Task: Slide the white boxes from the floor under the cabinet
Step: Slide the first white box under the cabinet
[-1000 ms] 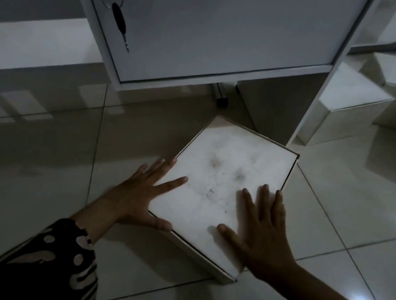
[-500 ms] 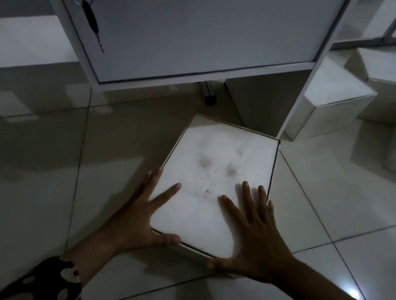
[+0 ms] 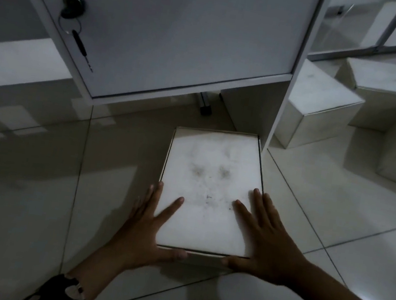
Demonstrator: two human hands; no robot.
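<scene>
box flat on floor, far edge at cabinet opening, beside its right panel | left hand, right hand: fingers flat on lid, thumbs behind near edge, no grip closed | push evenly, keep box square, clear of panel

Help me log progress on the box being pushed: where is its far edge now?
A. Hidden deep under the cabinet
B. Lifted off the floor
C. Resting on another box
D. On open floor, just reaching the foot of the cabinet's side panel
D: the box lies flat on the floor, its whole top visible, its far edge at the foot of the cabinet side panel.
</scene>
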